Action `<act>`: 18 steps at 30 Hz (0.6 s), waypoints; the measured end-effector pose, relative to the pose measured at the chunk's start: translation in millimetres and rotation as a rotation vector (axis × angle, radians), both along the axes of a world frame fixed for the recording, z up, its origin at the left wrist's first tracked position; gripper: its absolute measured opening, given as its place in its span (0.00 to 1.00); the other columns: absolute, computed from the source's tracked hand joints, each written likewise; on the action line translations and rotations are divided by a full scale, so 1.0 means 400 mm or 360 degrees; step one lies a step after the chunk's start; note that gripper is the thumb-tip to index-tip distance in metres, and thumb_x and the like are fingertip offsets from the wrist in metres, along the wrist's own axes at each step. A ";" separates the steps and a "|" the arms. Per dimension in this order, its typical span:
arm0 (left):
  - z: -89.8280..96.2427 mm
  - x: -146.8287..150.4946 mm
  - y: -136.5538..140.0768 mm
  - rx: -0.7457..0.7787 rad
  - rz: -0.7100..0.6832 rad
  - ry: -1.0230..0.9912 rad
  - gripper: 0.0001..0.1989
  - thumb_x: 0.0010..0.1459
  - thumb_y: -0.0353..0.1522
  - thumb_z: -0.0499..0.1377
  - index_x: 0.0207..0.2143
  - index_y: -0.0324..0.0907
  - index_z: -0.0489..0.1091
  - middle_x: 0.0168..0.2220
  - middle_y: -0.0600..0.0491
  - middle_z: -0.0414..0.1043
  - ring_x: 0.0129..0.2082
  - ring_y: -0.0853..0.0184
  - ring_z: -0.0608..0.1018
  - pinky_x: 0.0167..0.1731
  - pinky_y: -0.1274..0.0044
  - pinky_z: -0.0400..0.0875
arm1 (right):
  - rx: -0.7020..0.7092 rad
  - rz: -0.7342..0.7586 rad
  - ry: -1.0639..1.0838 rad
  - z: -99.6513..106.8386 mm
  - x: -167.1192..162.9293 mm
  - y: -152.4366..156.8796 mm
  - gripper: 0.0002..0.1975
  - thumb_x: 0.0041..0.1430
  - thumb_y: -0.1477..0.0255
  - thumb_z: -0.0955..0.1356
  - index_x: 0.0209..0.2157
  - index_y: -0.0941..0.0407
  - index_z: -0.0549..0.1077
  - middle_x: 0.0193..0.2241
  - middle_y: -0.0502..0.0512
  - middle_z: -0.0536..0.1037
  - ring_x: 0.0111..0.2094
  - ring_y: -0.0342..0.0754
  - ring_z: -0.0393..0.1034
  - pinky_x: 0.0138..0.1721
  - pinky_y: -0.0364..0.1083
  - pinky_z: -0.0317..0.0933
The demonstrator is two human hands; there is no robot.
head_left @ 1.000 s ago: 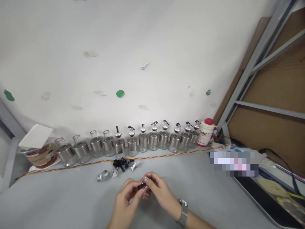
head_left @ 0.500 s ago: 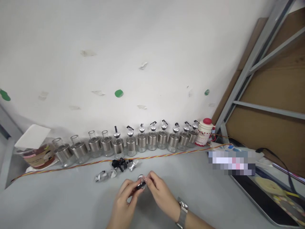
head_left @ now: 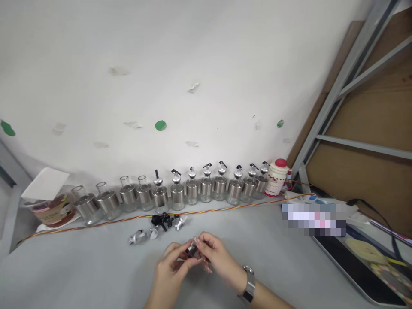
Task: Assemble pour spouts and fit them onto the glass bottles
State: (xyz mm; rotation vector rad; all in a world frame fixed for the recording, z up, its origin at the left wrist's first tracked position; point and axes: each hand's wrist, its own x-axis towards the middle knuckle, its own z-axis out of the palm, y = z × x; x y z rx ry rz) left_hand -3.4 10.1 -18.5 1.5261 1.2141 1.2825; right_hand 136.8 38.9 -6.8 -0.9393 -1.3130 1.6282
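A small pourer spout [head_left: 191, 249], black and silver, is pinched between my two hands above the table. My left hand [head_left: 170, 266] grips it from the left with thumb and fingertips. My right hand [head_left: 220, 259] closes on it from the other side, and the fingers hide much of its shape. Just beyond my hands lie a heap of black plastic pieces [head_left: 162, 220] and several loose silver spout caps [head_left: 152, 233]. Along the wall stands a row of glass bottles with steel bands; the left ones, such as this open bottle [head_left: 108, 201], have bare necks, the others carry spouts [head_left: 207, 171].
A twisted red-yellow cord [head_left: 206, 212] runs across the table in front of the bottles. At the left stands a plastic tub [head_left: 53, 210], at the row's right end a cream jar [head_left: 276, 178] with a red lid. A black tray-like object [head_left: 350, 266] lies at the right.
My fingers have shifted around the pourer spout, turning it a little. The right hand's lower fingers now reach down under it. Bottles and loose parts have stayed put.
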 end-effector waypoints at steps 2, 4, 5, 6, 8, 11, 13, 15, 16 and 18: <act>0.001 0.000 -0.002 0.0012 -0.0025 -0.0024 0.13 0.47 0.32 0.61 0.38 0.47 0.72 0.29 0.55 0.68 0.30 0.67 0.74 0.29 0.77 0.74 | -0.0017 0.0010 0.0030 -0.004 -0.001 0.000 0.23 0.44 0.49 0.64 0.20 0.56 0.58 0.12 0.40 0.60 0.10 0.34 0.49 0.10 0.36 0.44; 0.004 -0.002 -0.004 0.0054 -0.0042 -0.0007 0.13 0.47 0.32 0.60 0.38 0.48 0.72 0.28 0.55 0.67 0.30 0.68 0.74 0.28 0.77 0.74 | -0.0023 -0.0014 0.0047 -0.007 -0.003 -0.003 0.23 0.44 0.49 0.64 0.21 0.56 0.59 0.14 0.41 0.61 0.10 0.34 0.49 0.10 0.36 0.44; 0.005 -0.003 -0.005 0.0080 -0.0046 0.0011 0.12 0.47 0.32 0.60 0.38 0.48 0.73 0.28 0.55 0.67 0.29 0.68 0.73 0.27 0.78 0.74 | -0.0026 -0.0027 0.0059 -0.008 -0.004 -0.004 0.23 0.44 0.49 0.64 0.21 0.56 0.59 0.14 0.42 0.62 0.10 0.33 0.48 0.10 0.36 0.43; 0.006 -0.004 -0.006 0.0104 -0.0047 0.0028 0.12 0.47 0.32 0.60 0.38 0.48 0.73 0.28 0.55 0.66 0.29 0.68 0.73 0.27 0.78 0.74 | -0.0033 -0.0037 0.0074 -0.010 -0.005 -0.005 0.23 0.45 0.50 0.64 0.22 0.56 0.60 0.14 0.42 0.62 0.10 0.33 0.47 0.10 0.36 0.43; 0.010 -0.005 -0.008 0.0126 -0.0063 0.0041 0.12 0.47 0.32 0.60 0.38 0.48 0.72 0.28 0.55 0.66 0.29 0.69 0.73 0.26 0.78 0.74 | -0.0054 -0.0034 0.0092 -0.011 -0.006 -0.007 0.22 0.46 0.51 0.64 0.22 0.57 0.60 0.14 0.41 0.61 0.10 0.33 0.47 0.10 0.36 0.43; 0.014 -0.001 -0.010 0.0094 -0.0105 0.0002 0.13 0.48 0.32 0.60 0.39 0.47 0.71 0.29 0.55 0.66 0.29 0.68 0.73 0.27 0.77 0.75 | -0.0080 -0.0013 0.0087 -0.012 -0.006 -0.008 0.21 0.46 0.51 0.65 0.21 0.57 0.60 0.13 0.41 0.61 0.10 0.33 0.47 0.10 0.36 0.43; 0.014 0.004 -0.012 0.0043 -0.0107 -0.0020 0.13 0.48 0.33 0.59 0.39 0.46 0.71 0.30 0.55 0.67 0.31 0.67 0.74 0.29 0.77 0.75 | -0.0092 -0.0019 0.0091 -0.010 -0.006 -0.009 0.21 0.45 0.52 0.65 0.21 0.57 0.60 0.13 0.42 0.62 0.11 0.34 0.48 0.10 0.36 0.43; 0.013 0.009 -0.013 -0.0021 -0.0114 -0.0069 0.13 0.49 0.33 0.59 0.40 0.45 0.70 0.32 0.53 0.70 0.32 0.66 0.75 0.31 0.76 0.74 | -0.0109 -0.0014 0.0116 -0.005 -0.007 -0.010 0.21 0.45 0.52 0.66 0.20 0.57 0.60 0.13 0.42 0.62 0.11 0.34 0.50 0.11 0.36 0.43; 0.012 0.011 -0.014 -0.0049 -0.0133 -0.0107 0.13 0.49 0.33 0.58 0.40 0.44 0.69 0.33 0.52 0.71 0.32 0.66 0.75 0.32 0.76 0.74 | -0.0118 -0.0002 0.0130 -0.002 -0.007 -0.010 0.21 0.44 0.52 0.66 0.20 0.57 0.60 0.13 0.42 0.62 0.11 0.34 0.51 0.11 0.36 0.44; 0.009 0.013 -0.016 -0.0082 -0.0169 -0.0163 0.14 0.50 0.33 0.58 0.41 0.43 0.67 0.34 0.51 0.72 0.32 0.66 0.76 0.33 0.75 0.73 | -0.0135 0.0026 0.0152 0.002 -0.007 -0.011 0.21 0.44 0.53 0.66 0.20 0.57 0.60 0.13 0.43 0.63 0.11 0.34 0.52 0.11 0.36 0.45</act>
